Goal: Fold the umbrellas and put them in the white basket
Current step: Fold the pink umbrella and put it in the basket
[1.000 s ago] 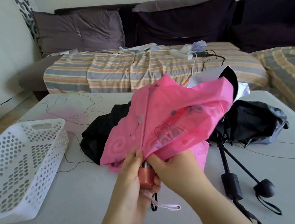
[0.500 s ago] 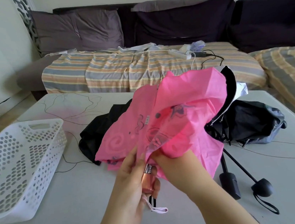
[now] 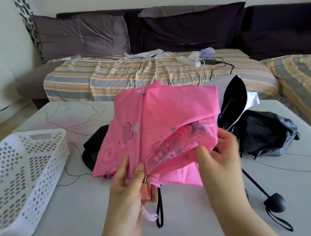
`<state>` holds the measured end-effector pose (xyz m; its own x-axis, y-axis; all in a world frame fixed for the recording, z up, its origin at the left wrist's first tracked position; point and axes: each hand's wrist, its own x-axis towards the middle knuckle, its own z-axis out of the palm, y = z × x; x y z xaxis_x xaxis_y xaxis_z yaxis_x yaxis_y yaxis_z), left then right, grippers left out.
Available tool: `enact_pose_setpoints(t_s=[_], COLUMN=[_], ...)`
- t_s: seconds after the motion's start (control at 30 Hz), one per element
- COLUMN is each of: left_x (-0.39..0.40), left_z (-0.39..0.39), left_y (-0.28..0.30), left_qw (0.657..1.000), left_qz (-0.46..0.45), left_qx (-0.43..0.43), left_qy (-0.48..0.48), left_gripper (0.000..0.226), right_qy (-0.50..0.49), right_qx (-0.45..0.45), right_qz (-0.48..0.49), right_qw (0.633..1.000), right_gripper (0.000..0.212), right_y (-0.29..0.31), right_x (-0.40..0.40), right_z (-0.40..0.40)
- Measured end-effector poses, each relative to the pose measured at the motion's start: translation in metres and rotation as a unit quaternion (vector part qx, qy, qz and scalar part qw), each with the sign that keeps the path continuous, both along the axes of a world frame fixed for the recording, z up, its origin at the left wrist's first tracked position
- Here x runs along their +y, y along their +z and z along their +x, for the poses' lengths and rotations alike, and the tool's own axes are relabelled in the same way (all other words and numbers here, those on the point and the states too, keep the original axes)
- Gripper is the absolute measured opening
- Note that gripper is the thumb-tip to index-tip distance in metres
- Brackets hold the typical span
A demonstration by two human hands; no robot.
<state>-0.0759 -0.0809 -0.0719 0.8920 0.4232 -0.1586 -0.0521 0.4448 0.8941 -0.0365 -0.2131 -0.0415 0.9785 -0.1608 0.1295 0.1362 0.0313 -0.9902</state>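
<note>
I see the pink umbrella (image 3: 163,124) in the middle of the frame, half collapsed, its canopy spread in loose folds above the grey worktop (image 3: 65,217) and its salmon-coloured handle (image 3: 145,192) pointing down toward me. My left hand (image 3: 130,197) is curled round that handle at lower centre, thumb up against the edge of the fabric, with a pale pink wrist strap (image 3: 149,214) dangling just below it. My right hand (image 3: 221,156), right of centre and slightly blurred, pinches a fold of the pink canopy between thumb and fingers near the printed flower pattern. Behind the pink fabric, partly hidden, lies a black umbrella (image 3: 266,133) crumpled on the worktop at centre right, with a second dark canopy (image 3: 93,145) showing at the pink one's left edge; I cannot tell whether these are one umbrella or two. A thin black shaft ending in a round black handle (image 3: 274,202) lies on the worktop at lower right, its strap looping toward the frame edge. The white basket (image 3: 23,195) stands at the left edge of the frame, perforated all round, well apart from the umbrellas, and nothing shows inside it. Across the upper frame runs a sofa (image 3: 286,29) with dark cushions and a striped cover (image 3: 126,76), on which a white power strip (image 3: 187,61) lies.
</note>
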Motion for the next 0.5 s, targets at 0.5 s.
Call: enact_pose_setpoints(t_s=[0.5], left_x=[0.011], left_z=[0.001], left_y=[-0.004], left_qw=[0.998], left_qz=[0.039], left_qx=[0.003], left_qy=[0.054], left_gripper=[0.046], right_qy=[0.098], right_qx=[-0.025], right_qz=[0.03], right_qw=[0.994], right_gripper=[0.04], right_y=[0.005], right_x=[-0.011], right_z=[0.003])
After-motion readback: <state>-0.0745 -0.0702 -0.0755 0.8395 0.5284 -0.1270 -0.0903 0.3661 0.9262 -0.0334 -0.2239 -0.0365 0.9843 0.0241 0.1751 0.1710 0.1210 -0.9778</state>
